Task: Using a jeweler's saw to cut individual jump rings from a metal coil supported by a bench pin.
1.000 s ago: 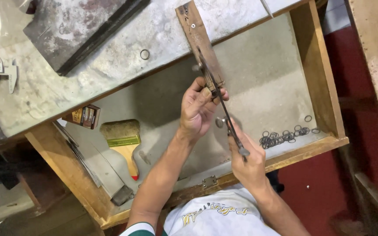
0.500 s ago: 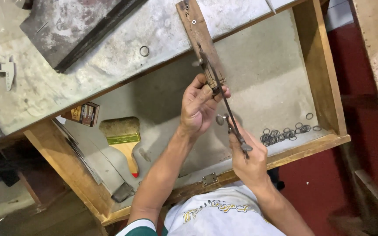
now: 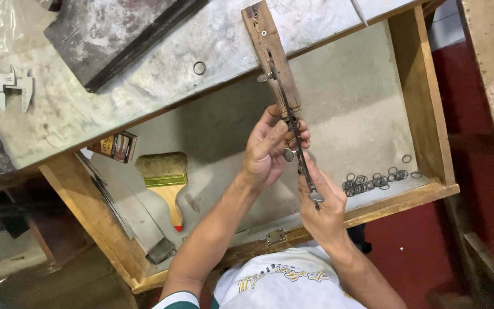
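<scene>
Metal frame tool (image 3: 293,129): a thin dark saw-like frame with small round knobs, running along the wooden peg and down over the open drawer, held between both hands.
Left hand (image 3: 267,151): fingers curled together around the upper part of the frame, just below the end of the peg; fingertips (image 3: 301,136) pressed on the metal.
Right hand (image 3: 321,209): closed on the lower end of the frame, thumb up along it, a round knob (image 3: 316,197) showing just above the fist.
Wooden peg (image 3: 273,54): a worn narrow board fixed to the bench edge with screws, jutting out over the drawer; the frame lies against it.
Drawer (image 3: 421,97): wooden sides, pale grey lined floor, pulled open beneath the hands.
Ring pile (image 3: 373,182): many small dark wire rings heaped in the drawer's near right corner, a few lying loose beside them, well apart from the hands.
Brush (image 3: 164,180): flat, wide bristles, greenish-gold ferrule, wooden handle with a red tip, on the drawer floor to the left.
Small box (image 3: 116,146): brown and orange rectangular package with a printed label, lying in the drawer's far left corner.
Bench top (image 3: 144,86): scuffed grey surface carrying one loose ring (image 3: 199,68), a dark slab (image 3: 115,28) and a calliper (image 3: 4,83) at the far left.
</scene>
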